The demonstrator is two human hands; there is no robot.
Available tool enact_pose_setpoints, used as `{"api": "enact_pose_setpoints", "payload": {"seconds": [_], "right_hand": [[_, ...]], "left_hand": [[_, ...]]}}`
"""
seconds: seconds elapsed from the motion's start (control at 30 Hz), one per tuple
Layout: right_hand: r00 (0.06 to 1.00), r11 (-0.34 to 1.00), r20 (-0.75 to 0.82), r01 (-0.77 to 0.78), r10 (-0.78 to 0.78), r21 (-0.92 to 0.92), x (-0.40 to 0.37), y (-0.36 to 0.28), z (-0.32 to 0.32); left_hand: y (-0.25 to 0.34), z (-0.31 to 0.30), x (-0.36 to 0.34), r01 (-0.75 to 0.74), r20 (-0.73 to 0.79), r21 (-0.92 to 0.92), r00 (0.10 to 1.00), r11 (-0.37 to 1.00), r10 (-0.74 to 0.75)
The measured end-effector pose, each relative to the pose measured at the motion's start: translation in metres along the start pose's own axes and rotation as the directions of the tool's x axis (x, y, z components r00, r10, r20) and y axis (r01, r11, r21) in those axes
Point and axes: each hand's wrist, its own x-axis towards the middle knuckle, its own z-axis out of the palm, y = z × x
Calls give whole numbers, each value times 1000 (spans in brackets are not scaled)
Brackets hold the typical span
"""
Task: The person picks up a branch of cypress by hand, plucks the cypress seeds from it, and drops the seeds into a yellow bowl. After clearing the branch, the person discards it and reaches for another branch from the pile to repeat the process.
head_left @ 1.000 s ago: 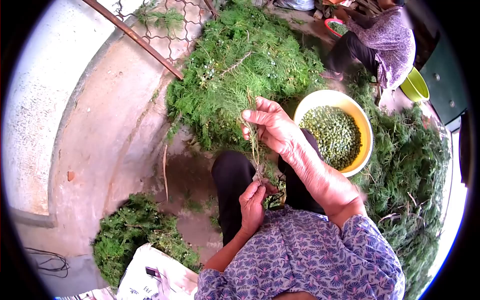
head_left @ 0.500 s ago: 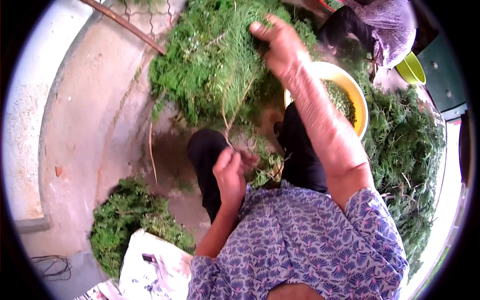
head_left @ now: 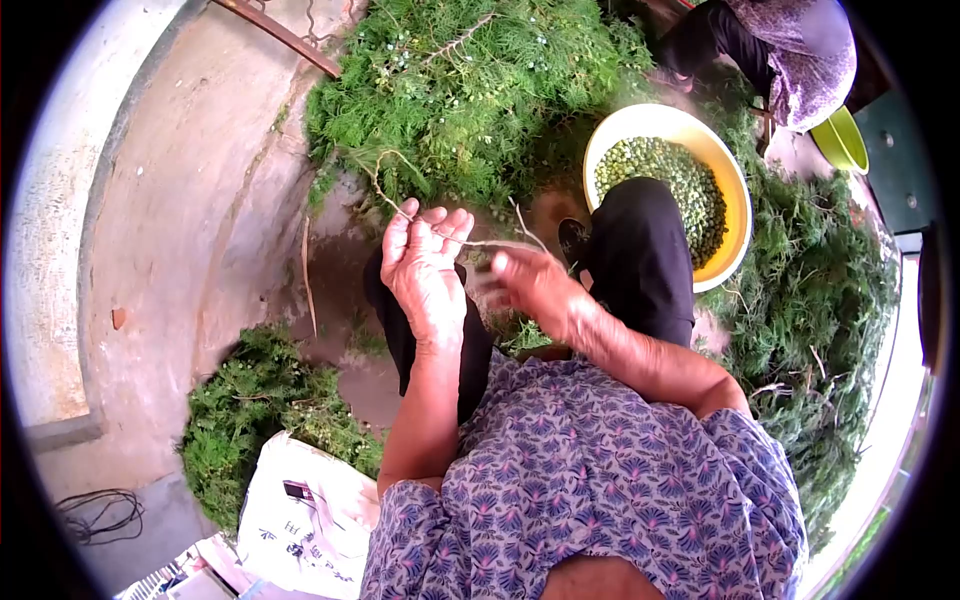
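A thin, pale branch stretches between my hands, above my lap, its curled end reaching up to the left. My left hand is palm up with the branch lying across its bent fingers. Beside it, my right hand is at the branch's other part; its fingers are smeared by motion, so its grip is unclear. Beyond both hands lies a large heap of green sprigs. A yellow basin holding many small green berries stands at the right, partly behind my knee.
A smaller green pile lies at the lower left beside a white sack. More branches are heaped at the right. A co-worker sits at the upper right near a green basin. A brown bar lies at the top left.
My right hand has come down from the heap to beside my left hand. My left hand has moved up and turned palm up. The feathery green sprig is no longer seen between them.
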Motion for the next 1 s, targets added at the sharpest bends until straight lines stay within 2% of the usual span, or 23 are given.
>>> {"api": "enact_pose_setpoints", "payload": {"seconds": [0.03, 0.1, 0.13, 0.17, 0.23, 0.37, 0.4, 0.47, 0.5, 0.53, 0.6, 0.63, 0.7, 0.73, 0.77, 0.8, 0.83, 0.87, 0.9, 0.97, 1.0], "right_hand": [[994, 991, -25, 104, -102, 89, 11, -4, -1], [981, 966, -37, 196, -192, 167, 21, -17, -3], [979, 965, 8, 200, -204, 172, 20, -27, 0], [973, 964, 30, 224, -230, 140, 20, -34, 4], [941, 944, 77, 331, -330, -1, 25, -44, 4], [939, 917, 91, 345, -333, -199, 32, -63, 19], [939, 918, 90, 343, -331, -201, 35, -65, 21], [942, 873, 77, 332, -326, -357, 38, -68, 22], [943, 874, 71, 329, -326, -358, 39, -67, 22], [945, 871, 65, 321, -320, -372, 40, -68, 21], [947, 870, 14, 300, -320, -391, 42, -66, 22], [947, 871, 10, 299, -320, -389, 43, -65, 22], [947, 838, 26, 296, -320, -460, 46, -61, 18], [911, 724, 47, 356, -410, -591, 47, -57, 16], [797, 553, 111, 503, -593, -664, 49, -50, 16], [800, 489, 82, 440, -594, -753, 44, -47, 16], [794, 413, 65, 382, -605, -827, 37, -46, 23], [770, 410, 43, 385, -637, -827, 35, -38, 24], [669, 241, 173, 479, -723, -844, 35, -31, 22], [686, 324, 105, 467, -720, -823, 36, -30, 19], [772, 461, 32, 411, -635, -786, 36, -36, 13]], "left_hand": [[1, 1, -3, 1, 4, 3, 1000, 1000, -1], [1, 5, -10, 0, -20, 59, 1000, 998, 1], [1, 5, -13, -35, -43, 139, 998, 990, 41], [2, 2, -14, -34, -44, 139, 998, 990, 41], [3, -6, -16, -63, 41, 303, 998, 951, 53], [-5, -8, -26, 21, 73, 409, 996, 912, -56], [-3, -8, -27, 42, 111, 482, 988, 875, -109], [-5, -7, -29, 9, 138, 647, 982, 762, -129], [-6, -7, -31, -13, 164, 708, 976, 707, -145], [-8, -8, -32, -11, 166, 705, 975, 709, -149], [-13, -11, -34, -19, 204, 590, 971, 807, -126], [-12, -9, -34, -16, 205, 590, 970, 807, -131], [-8, -3, -36, -19, 176, 705, 973, 709, -148], [-11, -4, -39, -10, 171, 704, 973, 710, -155], [-16, -6, -41, -29, 145, 728, 983, 685, -111], [-21, -6, -40, -59, 127, 750, 990, 659, -56], [-26, -3, -43, -129, 108, 790, 992, 599, 71], [-29, -6, -41, -268, 213, 843, 962, 466, 169], [-31, -7, -41, -384, 318, 869, 916, 311, 243], [-38, -5, -43, -463, 379, 856, 864, 228, 332], [-42, -8, -43, -425, 361, 864, 897, 269, 257]]}}
